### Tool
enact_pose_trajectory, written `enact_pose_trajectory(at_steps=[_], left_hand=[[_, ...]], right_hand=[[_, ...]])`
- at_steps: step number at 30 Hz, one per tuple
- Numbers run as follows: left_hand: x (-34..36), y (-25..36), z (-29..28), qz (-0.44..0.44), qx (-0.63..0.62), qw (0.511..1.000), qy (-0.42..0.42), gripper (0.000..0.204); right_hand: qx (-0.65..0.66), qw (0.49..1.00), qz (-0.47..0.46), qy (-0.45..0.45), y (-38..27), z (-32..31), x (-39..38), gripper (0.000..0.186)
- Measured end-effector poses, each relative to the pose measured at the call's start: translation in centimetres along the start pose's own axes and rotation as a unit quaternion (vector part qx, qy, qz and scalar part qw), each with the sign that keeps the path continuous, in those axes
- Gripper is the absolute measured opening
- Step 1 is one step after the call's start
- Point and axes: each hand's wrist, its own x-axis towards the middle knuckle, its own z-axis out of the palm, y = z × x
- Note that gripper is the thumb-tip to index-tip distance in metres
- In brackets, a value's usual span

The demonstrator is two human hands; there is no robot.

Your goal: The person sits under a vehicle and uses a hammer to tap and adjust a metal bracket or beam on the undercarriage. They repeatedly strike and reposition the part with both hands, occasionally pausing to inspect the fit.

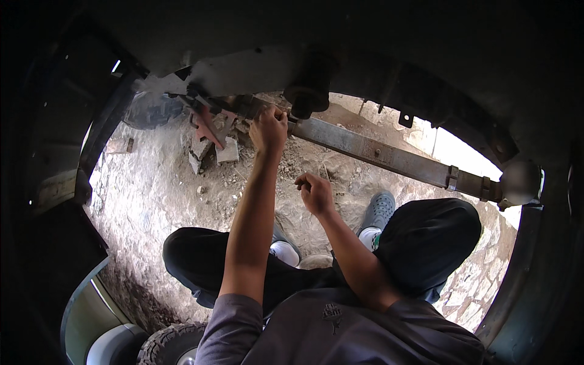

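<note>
My left hand point(268, 129) is raised to the underside of a vehicle, at the left end of a long grey metal beam point(377, 152). Its fingers are closed at the dark fittings there; what lies in them, if anything, is hidden. Lower and to the right, my right hand point(316, 193) hangs in the air over the ground, apart from the beam. Its fingers are curled toward the thumb, and anything between them is too small to make out. A dark round part point(307, 97) sits above the beam, just right of my left hand.
A red metal piece point(207, 126) stands beside broken blocks point(228, 150) on rough, rubble-strewn ground. A dark wheel point(153, 109) is at the far left, a tyre point(173, 345) at the lower left. Dark bodywork point(389, 36) hangs low overhead. My legs are folded below the beam.
</note>
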Motion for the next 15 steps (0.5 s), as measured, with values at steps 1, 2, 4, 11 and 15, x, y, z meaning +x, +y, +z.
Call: enact_pose_trajectory(at_steps=[1, 2, 4, 11, 15], left_hand=[[0.0, 0.0, -0.3, 0.018, 0.011, 1.000, 0.016, 0.019], [0.3, 0.1, -0.5, 0.015, 0.013, 1.000, 0.012, 0.019], [1.8, 0.5, -0.4, 0.010, 0.018, 1.000, 0.008, 0.019], [-0.1, 0.9, -1.5, 0.015, 0.014, 0.999, -0.037, 0.017], [-0.6, 0.4, -1.5, 0.034, 0.003, 0.999, -0.002, 0.018]], right_hand=[[0.002, 1.000, -0.004, 0.001, 0.1, 0.1, -0.1, 0.019], [0.004, 1.000, -0.007, 0.002, 0.2, 0.3, -0.1, 0.019], [0.005, 1.000, -0.009, 0.004, 0.2, 0.6, -0.2, 0.020], [-0.001, 1.000, 0.000, 0.028, 0.9, -0.2, 0.2, 0.023], [-0.020, 0.999, 0.030, -0.013, 0.5, -0.8, 0.2, 0.019]])
